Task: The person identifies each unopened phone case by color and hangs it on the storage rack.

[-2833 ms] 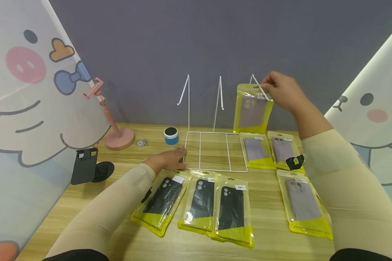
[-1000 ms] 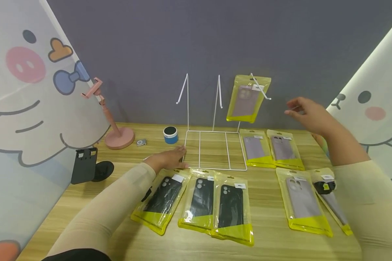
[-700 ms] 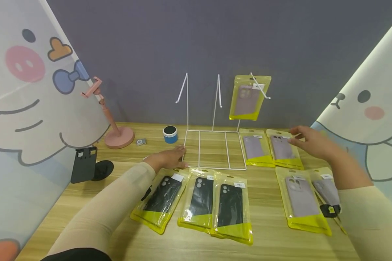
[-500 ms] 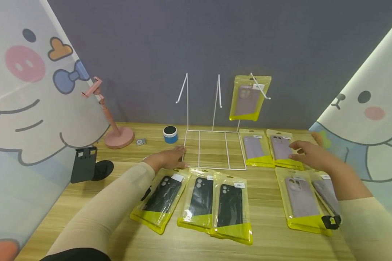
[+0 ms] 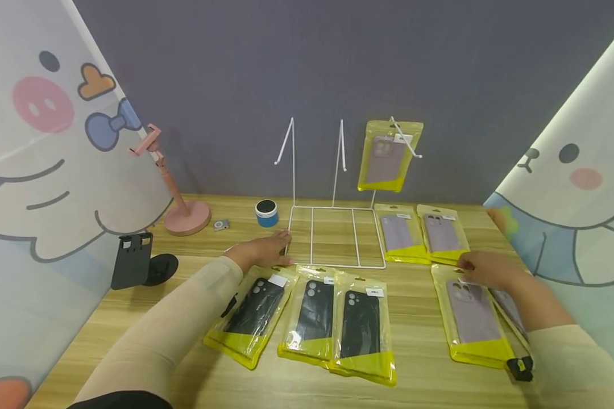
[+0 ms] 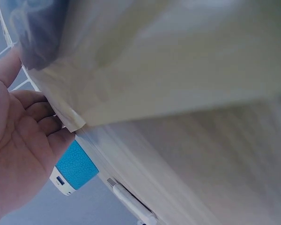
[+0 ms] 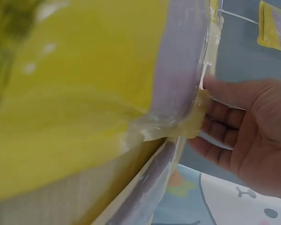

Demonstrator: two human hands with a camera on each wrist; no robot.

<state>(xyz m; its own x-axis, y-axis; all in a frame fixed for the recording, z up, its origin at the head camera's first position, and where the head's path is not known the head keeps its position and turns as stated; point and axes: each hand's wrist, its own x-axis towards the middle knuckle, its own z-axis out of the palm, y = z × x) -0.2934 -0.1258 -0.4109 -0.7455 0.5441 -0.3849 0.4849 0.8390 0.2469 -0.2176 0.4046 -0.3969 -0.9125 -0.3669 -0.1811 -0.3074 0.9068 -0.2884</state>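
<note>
My right hand [image 5: 491, 271] is at the top edge of a lilac phone case in a clear-and-yellow pouch [image 5: 473, 315], lying at the table's right. In the right wrist view, thumb and curled fingers [image 7: 220, 129] pinch the pouch's edge; the fingertips are partly hidden. A second lilac case pouch [image 5: 511, 309] lies partly under that arm. My left hand [image 5: 263, 251] rests, fingers extended, on the left side of the white wire rack [image 5: 337, 266]. One lilac case pouch [image 5: 386, 162] hangs from the rack's right hook.
Three black phone case pouches [image 5: 314, 318] lie in front of the rack. Two lilac pouches [image 5: 401, 233] lie to its right. Further left are a blue cylinder [image 5: 267, 213], a small grey clip gadget [image 5: 221, 225], a pink phone stand [image 5: 186, 216] and a black stand [image 5: 133, 261].
My right hand let go of the pouch now hanging on the right hook. It came down to the front lilac pouch and took its top edge. The left hand stayed put.
</note>
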